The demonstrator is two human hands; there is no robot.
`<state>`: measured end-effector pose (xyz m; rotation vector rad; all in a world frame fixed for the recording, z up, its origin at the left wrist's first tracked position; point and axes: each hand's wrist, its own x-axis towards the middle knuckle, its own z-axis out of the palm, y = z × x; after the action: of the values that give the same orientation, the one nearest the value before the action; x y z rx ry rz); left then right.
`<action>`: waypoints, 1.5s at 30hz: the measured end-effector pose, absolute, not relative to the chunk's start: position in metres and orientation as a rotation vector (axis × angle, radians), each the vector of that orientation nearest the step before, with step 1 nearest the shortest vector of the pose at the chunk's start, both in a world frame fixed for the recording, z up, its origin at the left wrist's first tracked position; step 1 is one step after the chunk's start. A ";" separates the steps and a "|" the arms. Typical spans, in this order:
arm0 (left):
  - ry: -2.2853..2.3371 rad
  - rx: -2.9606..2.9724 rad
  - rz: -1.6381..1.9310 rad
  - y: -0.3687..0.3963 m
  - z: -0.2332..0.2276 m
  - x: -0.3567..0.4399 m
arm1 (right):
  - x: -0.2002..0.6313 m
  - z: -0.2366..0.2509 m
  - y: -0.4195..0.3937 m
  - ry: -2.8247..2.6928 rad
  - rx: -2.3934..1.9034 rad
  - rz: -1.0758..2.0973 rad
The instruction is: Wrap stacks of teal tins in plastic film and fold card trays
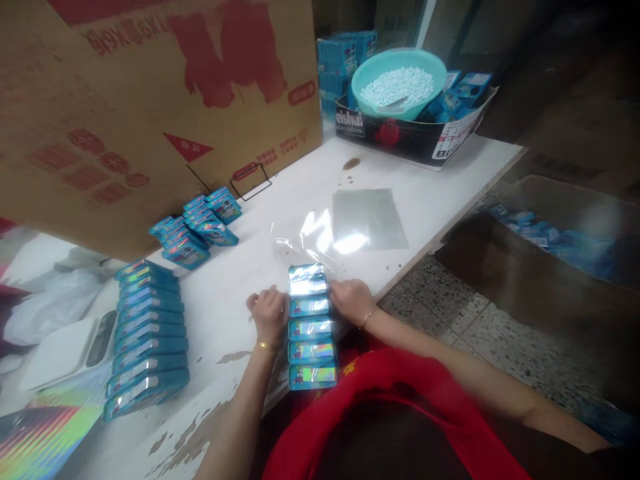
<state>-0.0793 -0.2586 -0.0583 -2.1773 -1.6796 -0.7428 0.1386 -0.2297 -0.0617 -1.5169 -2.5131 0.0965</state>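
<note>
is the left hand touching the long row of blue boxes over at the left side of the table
Apart: the head view shows bare white table between the left hand and that row of blue boxes.

You are in what looks like a small packing workshop. Your white table (450, 177) shows brown patches, and matching blue packs (310, 330) line up on it in rows, with a flat scale (63, 353) near the left one. A big printed carton (150, 107) stands behind, and a bowl (439, 73) of small white pieces (400, 85) rests in a black box (415, 143) (more packs sit beside it). Below you lies a speckled floor (465, 327).
</note>
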 end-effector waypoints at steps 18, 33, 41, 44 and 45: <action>-1.820 -2.407 -0.443 -0.284 -0.059 -0.096 | 0.144 -0.073 -0.252 -2.521 -1.277 0.112; -1.835 -2.562 -0.428 -0.373 -0.050 -0.091 | 0.156 -0.074 -0.280 -2.843 -0.958 0.324; -2.185 -2.174 -0.271 -0.379 -0.064 -0.087 | 0.129 -0.061 -0.279 -2.851 -1.281 0.415; -2.286 -2.115 -0.263 -0.382 -0.069 -0.081 | 0.126 -0.066 -0.279 -2.927 -1.260 0.446; -2.301 -2.120 -0.262 -0.383 -0.068 -0.079 | 0.127 -0.067 -0.280 -2.945 -1.243 0.450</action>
<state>-0.0792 -0.3835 -0.0681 -2.1196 -2.3012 -0.2622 0.1272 -0.2796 -0.0674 -1.2432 -2.9451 0.4501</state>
